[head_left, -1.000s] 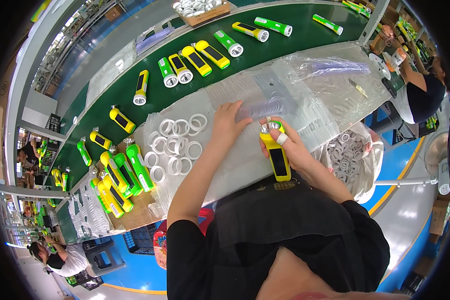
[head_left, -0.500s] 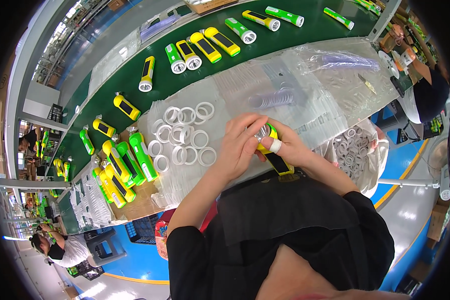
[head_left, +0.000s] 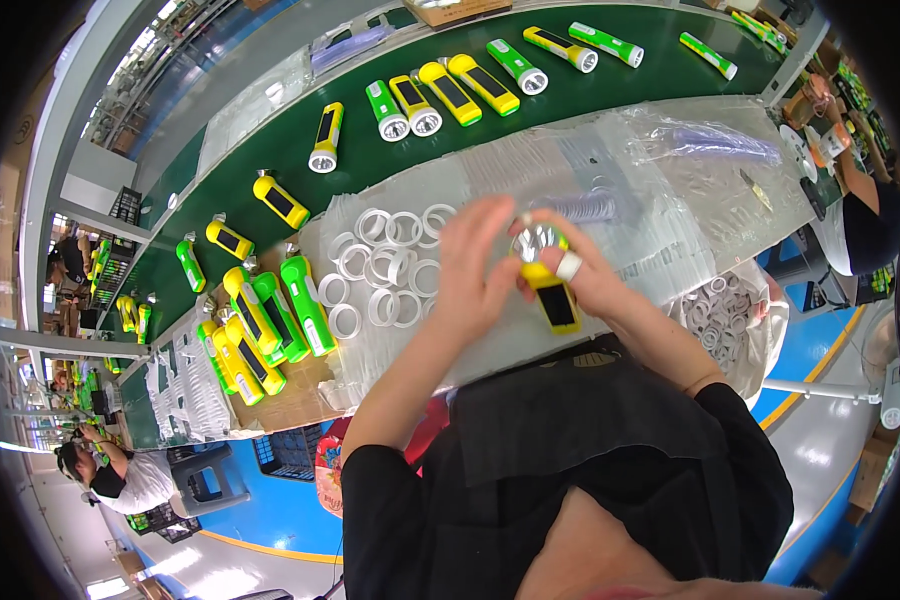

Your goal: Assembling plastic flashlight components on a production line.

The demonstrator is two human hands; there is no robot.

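Note:
My right hand (head_left: 588, 275), with white tape round its thumb, is closed around a yellow flashlight (head_left: 556, 305) with a dark panel on its side. The flashlight's shiny reflector head (head_left: 539, 241) faces up, and no white ring shows round it. Beside the head, my left hand (head_left: 476, 262) is raised with fingers stretched upward and blurred by motion. Its thumb is close to the flashlight; whether it touches is hard to see. Left of my hands lie several loose white rings (head_left: 402, 307). A row of clear round discs (head_left: 582, 207) lies just beyond the hands.
Several yellow and green flashlights (head_left: 308, 305) are heaped on cardboard at the left; more (head_left: 517, 66) stand along the green bench (head_left: 270, 135). A bag of white rings (head_left: 722, 318) hangs at the right edge. Tweezers (head_left: 757, 188) lie far right. Other people sit at both sides.
My left hand has come off the flashlight's head and opened toward the left, uncovering the reflector. My right hand still holds the flashlight. The whole view has shifted slightly.

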